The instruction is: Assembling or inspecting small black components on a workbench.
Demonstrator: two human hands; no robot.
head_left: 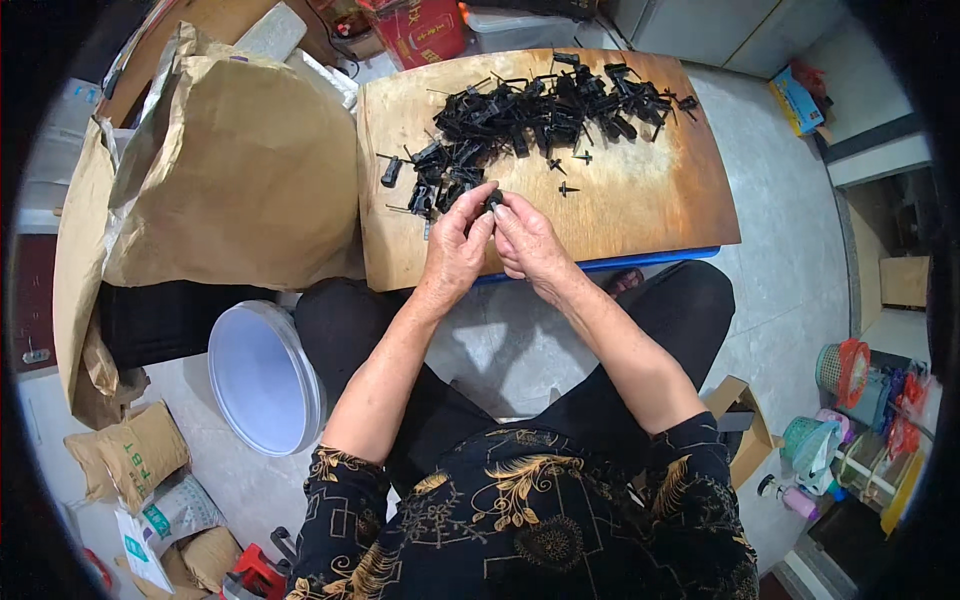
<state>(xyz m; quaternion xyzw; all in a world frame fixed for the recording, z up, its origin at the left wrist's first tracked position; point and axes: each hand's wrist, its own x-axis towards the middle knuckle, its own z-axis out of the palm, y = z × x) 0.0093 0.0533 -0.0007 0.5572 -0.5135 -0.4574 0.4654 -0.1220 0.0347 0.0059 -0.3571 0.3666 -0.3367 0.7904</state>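
Note:
Over the near edge of a wooden board [640, 205], my left hand [462, 240] and my right hand [530, 238] meet fingertip to fingertip. Between their fingers is a small black plastic part [493, 201], mostly hidden by the fingers. Both hands are closed on it. Just beyond them lies a long heap of black plastic parts [545, 110], some with thin rods sticking out. A few small loose black pieces [567, 189] lie apart from the heap, to the right of my hands.
A large brown paper sack [235, 180] stands left of the board. A white round tub [262, 378] sits on the floor by my left leg. At right are an open cardboard box [745, 425] and a rack with bags [860, 460]. A blue edge [650, 258] shows under the board.

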